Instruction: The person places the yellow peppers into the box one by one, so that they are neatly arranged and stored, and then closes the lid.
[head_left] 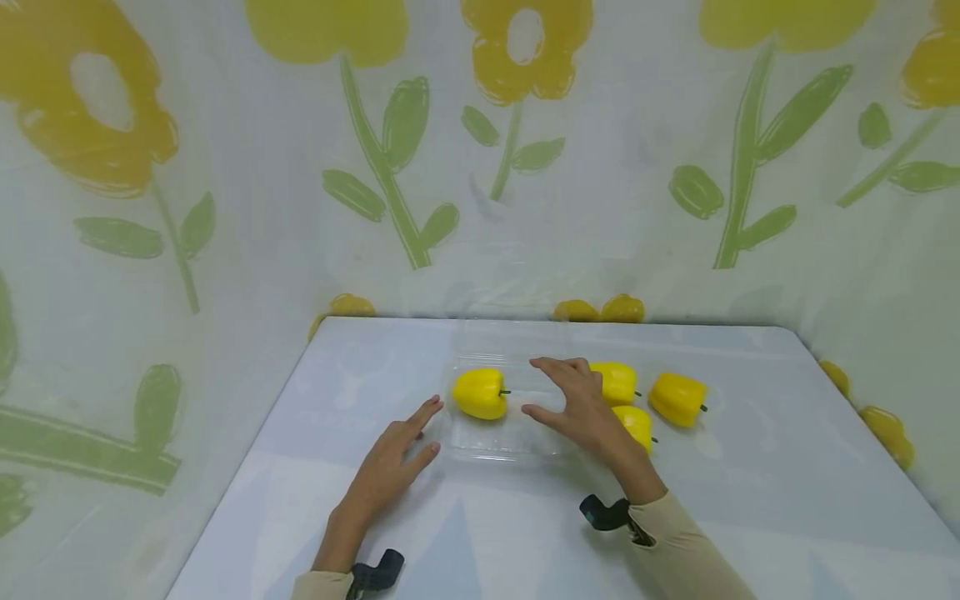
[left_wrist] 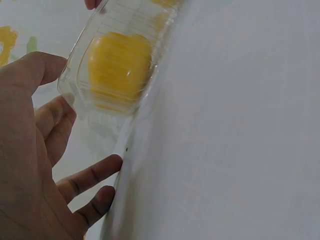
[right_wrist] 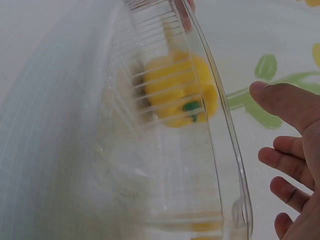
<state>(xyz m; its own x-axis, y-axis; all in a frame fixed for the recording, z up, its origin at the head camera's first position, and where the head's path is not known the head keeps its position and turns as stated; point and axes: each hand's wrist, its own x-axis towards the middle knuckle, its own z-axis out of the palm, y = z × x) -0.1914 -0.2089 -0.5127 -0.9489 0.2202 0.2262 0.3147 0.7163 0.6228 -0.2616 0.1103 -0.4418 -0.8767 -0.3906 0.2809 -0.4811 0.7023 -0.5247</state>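
A clear plastic container (head_left: 480, 455) lies on the table with one yellow bell pepper (head_left: 478, 394) in its left half. My left hand (head_left: 384, 467) is at the container's left edge, thumb and fingers spread. In the left wrist view, the fingertips (left_wrist: 69, 98) appear to touch the container's rim at one corner. Over the container's right side hovers my right hand (head_left: 581, 408), thumb and fingers apart, holding nothing. Through the clear wall, the right wrist view shows the pepper (right_wrist: 175, 85) with its green stem.
More yellow bell peppers lie right of the container: one behind my right hand (head_left: 617, 383), one partly hidden by its wrist (head_left: 637, 425), and one farther right (head_left: 677, 399). The container's clear lid (head_left: 510, 337) seems to stand at the back. A flower-patterned curtain (head_left: 585, 233) hangs behind the table.
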